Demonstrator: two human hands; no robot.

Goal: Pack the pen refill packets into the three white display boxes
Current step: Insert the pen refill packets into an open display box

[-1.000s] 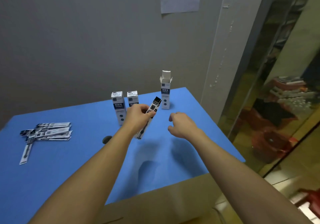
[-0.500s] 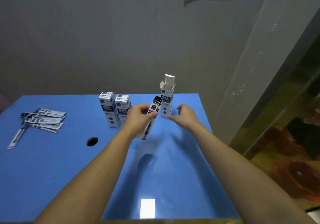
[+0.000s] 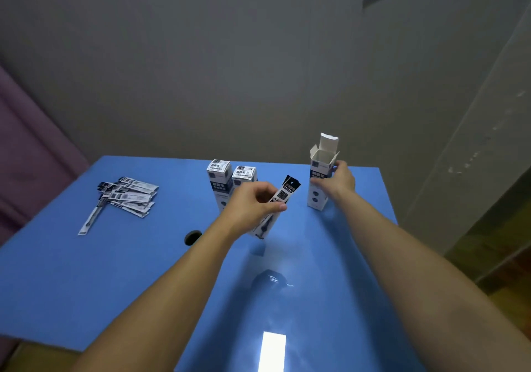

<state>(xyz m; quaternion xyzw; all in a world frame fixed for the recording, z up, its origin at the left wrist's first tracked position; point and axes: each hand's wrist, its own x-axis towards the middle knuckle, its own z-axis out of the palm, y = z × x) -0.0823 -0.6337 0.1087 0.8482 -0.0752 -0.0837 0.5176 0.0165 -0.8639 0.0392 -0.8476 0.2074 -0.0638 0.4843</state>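
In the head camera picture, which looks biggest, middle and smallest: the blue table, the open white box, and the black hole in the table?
1. Blue table, by far the largest.
2. Open white box, held by the right hand.
3. Black hole, the smallest, even though it is nearer the camera.

The right hand, seen a second ago hanging loosely curled above the counter and short of the open box, is now brought up against that box: its fingers are wrapped round the far side near the top and the thumb is laid on the printed front. Half a second ago only the fingertips were near the box's base. The packet pinched in the left hand is carried slightly closer to the right fingers, its dark upper end tilted toward the box. The whole view is shifted, so more of the counter's left side is shown.
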